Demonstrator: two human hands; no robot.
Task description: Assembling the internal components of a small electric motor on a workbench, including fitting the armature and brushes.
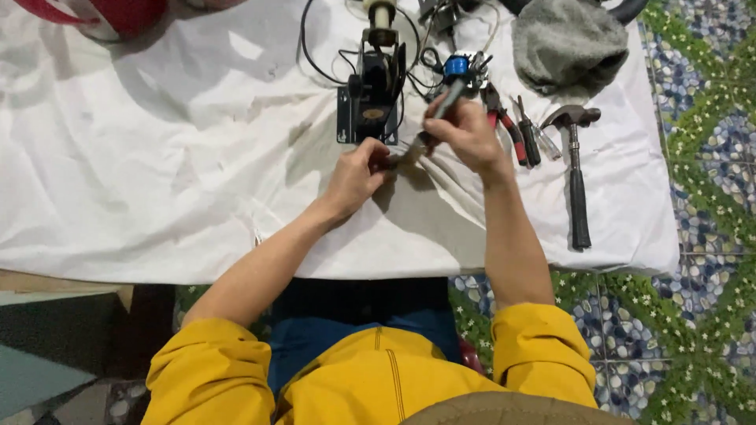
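**A:** Start at your nine o'clock: the white cloth (157, 173) is rumpled and bare there, so you have room to spread out. Your left hand (356, 175) is curled tight, fingertips pinched on the tip end of the tool. What exactly sits under those fingers I cannot tell; it is too small

**B:** And the tool itself?

**A:** It looks like a soldering iron (438, 110), grey shaft, blue collar at the far end, slanting from your left fingertips up toward one o'clock. Your right hand (468, 134) is wrapped round the shaft in a closed grip. At twelve o'clock of your hands, just beyond them, stands the small black motor unit (372, 90) with its black wires (315, 59) looping off behind

**B:** How should you hold it?

**A:** In my judgement, keep your left wrist planted on the cloth so the tip stays steady, and let the right hand do the steering only. Mind the wires; a snag would tug the black unit

**B:** Further right?

**A:** At two o'clock lie red-handled pliers (504, 122) and a screwdriver (529, 134), just beside your right hand. Then a claw hammer (576, 169), handle toward you, apart from them. A grey cloth cap (568, 39) sits above. Keep your elbow clear of that hammer handle near the table edge
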